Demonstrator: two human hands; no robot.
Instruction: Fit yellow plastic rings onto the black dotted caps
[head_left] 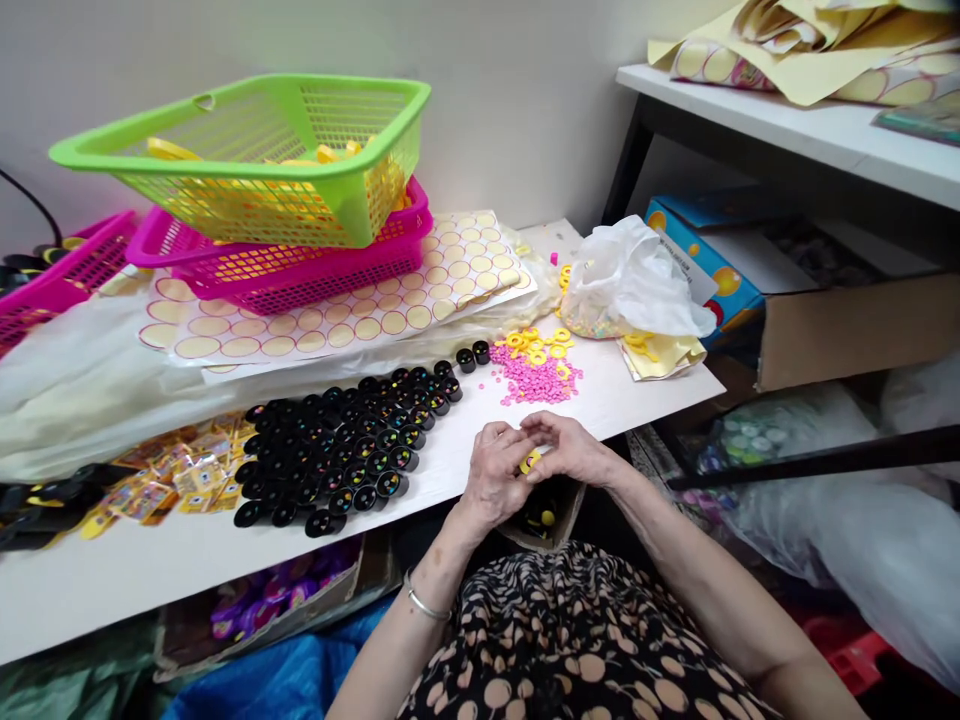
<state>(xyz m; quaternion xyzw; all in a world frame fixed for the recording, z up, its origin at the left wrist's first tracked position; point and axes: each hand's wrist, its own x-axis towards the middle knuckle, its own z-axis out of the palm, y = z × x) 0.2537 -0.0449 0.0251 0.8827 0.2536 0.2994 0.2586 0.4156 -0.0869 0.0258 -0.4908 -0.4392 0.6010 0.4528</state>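
My left hand (493, 472) and my right hand (571, 448) meet at the table's front edge, fingers curled together around a small yellow ring piece (529, 462). Just beyond them lies a pile of pink beads (534, 380) with loose yellow rings (537, 346) behind it. To the left stand rows of several small black caps (346, 446), many with coloured beads inside. A box (546, 516) with a yellow piece in it sits under my hands, on my lap.
A green basket (247, 160) is stacked on pink baskets (300, 270) over sticker sheets (420, 290). A white plastic bag (637, 282) lies at the right of the white table (187, 550). Printed cards (172, 480) lie at left. A shelf (795, 130) and cardboard boxes (847, 330) stand to the right.
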